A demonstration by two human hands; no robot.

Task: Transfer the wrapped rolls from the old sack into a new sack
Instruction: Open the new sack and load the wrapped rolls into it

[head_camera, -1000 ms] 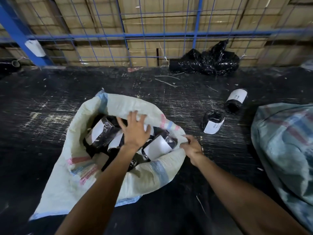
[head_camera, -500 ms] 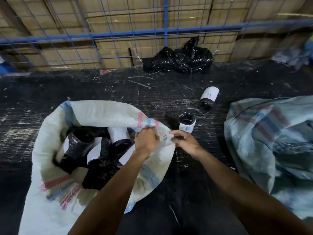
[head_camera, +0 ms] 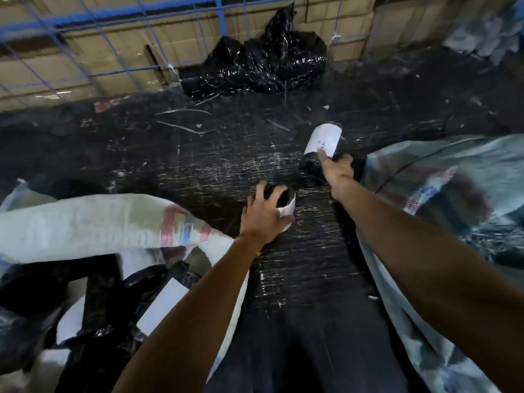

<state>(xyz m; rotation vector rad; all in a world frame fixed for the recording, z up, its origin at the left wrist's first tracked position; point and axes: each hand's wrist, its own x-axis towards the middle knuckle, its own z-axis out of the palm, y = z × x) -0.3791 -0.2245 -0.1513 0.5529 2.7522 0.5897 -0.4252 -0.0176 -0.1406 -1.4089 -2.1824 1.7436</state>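
At the far left the white woven sack (head_camera: pixel 93 222) lies open on the dark floor (head_camera: pixel 204 165), its mouth turned toward the person and several black-wrapped rolls (head_camera: pixel 113 302) with white labels already showing inside. Just right of its rim, the left hand (head_camera: pixel 262 215) has its fingers curled over the top of a small wrapped roll (head_camera: pixel 286 204) standing on the floor; the grip looks shallow, from above. Further right, the right hand (head_camera: pixel 337 171) reaches out and closes on a second roll (head_camera: pixel 320 151) lying on its side, its white label facing up, fingers on the black-wrapped end. That roll sits just beside the edge of the faded blue-green sack (head_camera: pixel 442 199), which slumps along the right. A heap of crumpled black plastic (head_camera: pixel 263 66) rests against the blue wire cage (head_camera: pixel 113 46) at the back. Both arms are extended at once, so the likely trouble is a slip: glossy film under a fingertip hold could let a roll drop and roll away. The white sack's mouth is sagging too, and a roll tossed one-handed may catch the rim and fall outside.
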